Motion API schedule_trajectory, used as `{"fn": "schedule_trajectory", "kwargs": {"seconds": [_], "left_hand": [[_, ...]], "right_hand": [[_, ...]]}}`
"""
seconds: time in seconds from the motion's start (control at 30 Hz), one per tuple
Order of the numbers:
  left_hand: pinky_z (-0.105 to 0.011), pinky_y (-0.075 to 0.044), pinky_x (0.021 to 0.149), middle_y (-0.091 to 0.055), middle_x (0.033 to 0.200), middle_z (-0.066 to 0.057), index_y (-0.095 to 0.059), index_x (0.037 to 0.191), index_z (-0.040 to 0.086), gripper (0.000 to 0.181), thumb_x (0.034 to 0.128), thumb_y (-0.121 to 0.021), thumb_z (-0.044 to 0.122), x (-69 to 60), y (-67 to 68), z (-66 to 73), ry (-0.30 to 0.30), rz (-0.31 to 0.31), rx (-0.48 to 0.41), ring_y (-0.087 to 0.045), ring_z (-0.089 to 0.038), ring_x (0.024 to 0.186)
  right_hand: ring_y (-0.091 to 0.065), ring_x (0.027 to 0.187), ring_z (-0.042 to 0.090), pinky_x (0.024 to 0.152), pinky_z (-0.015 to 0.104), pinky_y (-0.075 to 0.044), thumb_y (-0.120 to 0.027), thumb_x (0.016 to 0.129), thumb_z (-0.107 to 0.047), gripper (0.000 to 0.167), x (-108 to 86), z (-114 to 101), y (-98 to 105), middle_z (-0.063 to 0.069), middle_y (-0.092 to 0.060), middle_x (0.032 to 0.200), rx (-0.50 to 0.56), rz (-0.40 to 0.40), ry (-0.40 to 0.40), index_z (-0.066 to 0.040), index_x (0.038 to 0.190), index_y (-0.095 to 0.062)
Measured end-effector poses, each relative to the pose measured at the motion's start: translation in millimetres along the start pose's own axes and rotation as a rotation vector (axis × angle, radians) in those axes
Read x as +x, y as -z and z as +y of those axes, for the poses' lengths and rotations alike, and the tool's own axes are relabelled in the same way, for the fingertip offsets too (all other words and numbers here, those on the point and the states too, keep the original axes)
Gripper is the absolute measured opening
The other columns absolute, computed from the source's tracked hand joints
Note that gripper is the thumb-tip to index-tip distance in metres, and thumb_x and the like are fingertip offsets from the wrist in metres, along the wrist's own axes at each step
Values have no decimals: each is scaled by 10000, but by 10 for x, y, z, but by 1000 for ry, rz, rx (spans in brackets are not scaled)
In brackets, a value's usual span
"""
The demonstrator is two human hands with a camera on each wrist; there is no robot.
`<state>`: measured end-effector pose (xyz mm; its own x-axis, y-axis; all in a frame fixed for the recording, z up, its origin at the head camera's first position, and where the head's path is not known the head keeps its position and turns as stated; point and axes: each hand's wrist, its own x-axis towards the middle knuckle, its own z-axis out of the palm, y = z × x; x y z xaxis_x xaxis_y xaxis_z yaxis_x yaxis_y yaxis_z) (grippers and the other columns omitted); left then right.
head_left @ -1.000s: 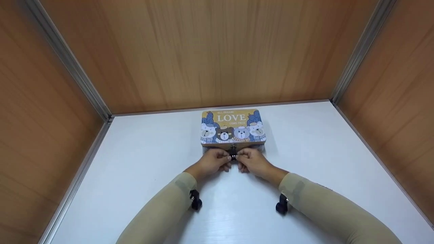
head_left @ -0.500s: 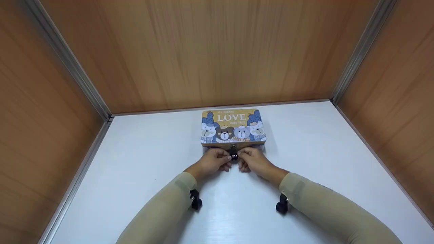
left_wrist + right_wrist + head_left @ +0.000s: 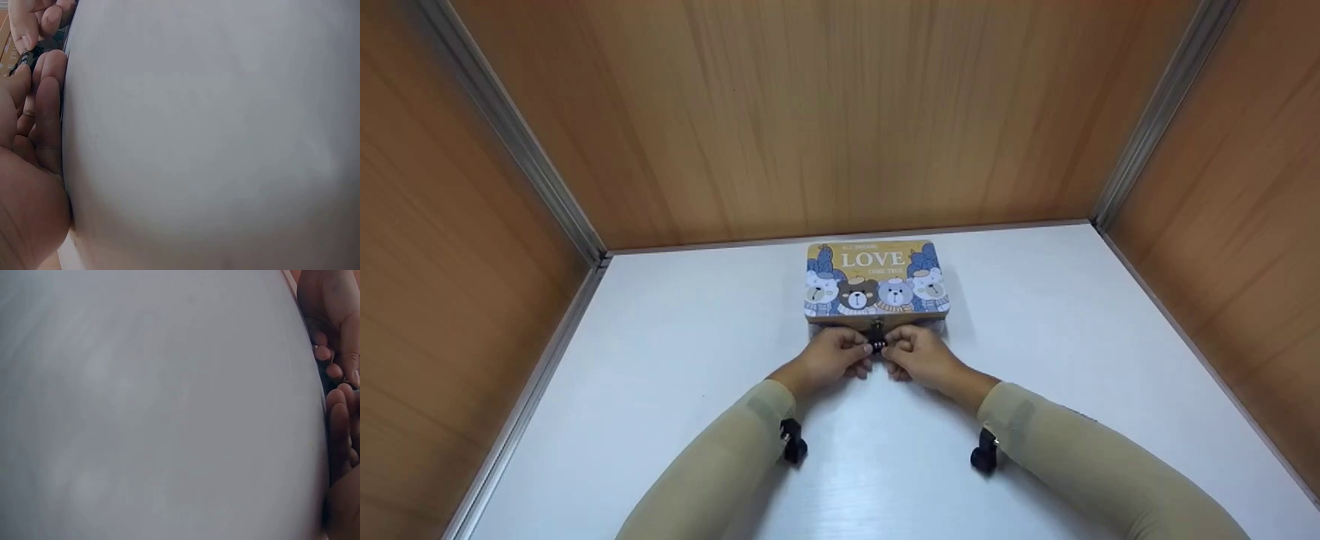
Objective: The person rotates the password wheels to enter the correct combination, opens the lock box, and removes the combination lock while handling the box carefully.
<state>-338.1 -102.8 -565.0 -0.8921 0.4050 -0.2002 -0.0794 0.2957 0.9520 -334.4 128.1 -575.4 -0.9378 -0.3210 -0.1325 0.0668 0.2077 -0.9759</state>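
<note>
A tin box (image 3: 877, 279) with bears and the word LOVE on its lid stands closed at the back of the white table. From the latch at its front hangs a small black combination lock (image 3: 877, 346), with pale marks on its dials. My left hand (image 3: 829, 357) pinches the lock's left side between thumb and fingers. On the other side my right hand (image 3: 924, 358) pinches its right edge. In the left wrist view the lock (image 3: 26, 57) shows between both hands' fingertips. The fingers hide much of the box front.
The white table (image 3: 697, 330) meets a wooden back panel (image 3: 847, 120) just behind the box. Wooden side panels with metal edge strips stand left and right. A small black device (image 3: 793, 442) is strapped at the left wrist, another (image 3: 984, 452) at the right.
My right thumb and fingers drew slightly away from the lock half a second ago and now lie against it again. The lock looks slightly turned. My left hand and the box have hardly moved.
</note>
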Motion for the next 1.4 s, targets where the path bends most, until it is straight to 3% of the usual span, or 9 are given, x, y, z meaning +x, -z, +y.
{"fn": "schedule_trajectory", "kwargs": {"seconds": [0.27, 0.53, 1.0, 1.4], "left_hand": [[-300, -688, 829, -809, 1017, -112, -725, 1160, 5, 151, 1160, -648, 134, 13, -2, -27, -2, 2, 1, -782, -145, 832], [-268, -660, 774, -786, 976, -81, -733, 1166, -22, 150, 1159, -642, 98, 2, -15, 5, -15, -5, -27, -759, -134, 803], [-277, -661, 780, -800, 1008, -89, -742, 1155, 10, 152, 1159, -651, 132, 0, -11, -2, 3, -1, 8, -771, -143, 824], [-274, -659, 787, -799, 1008, -82, -743, 1172, 6, 161, 1162, -653, 140, 13, -7, -16, 3, -2, 8, -769, -136, 820]], "right_hand": [[-705, 646, 110, 614, 240, -628, -699, 1104, -98, 201, 16, 32, 8, 31, -745, 767, -52, -7, 24, 57, 1231, -691], [-703, 642, 99, 612, 223, -621, -679, 1106, -96, 211, 14, 7, 9, 11, -736, 752, -57, -4, 22, 59, 1249, -692], [-712, 665, 128, 625, 250, -644, -749, 1075, -79, 239, 22, -4, -1, 38, -743, 817, 9, 15, -43, 47, 1270, -691], [-684, 623, 103, 579, 223, -600, -732, 1063, -94, 205, 31, -79, -35, 3, -730, 741, -7, 31, -84, 35, 1222, -722]]}}
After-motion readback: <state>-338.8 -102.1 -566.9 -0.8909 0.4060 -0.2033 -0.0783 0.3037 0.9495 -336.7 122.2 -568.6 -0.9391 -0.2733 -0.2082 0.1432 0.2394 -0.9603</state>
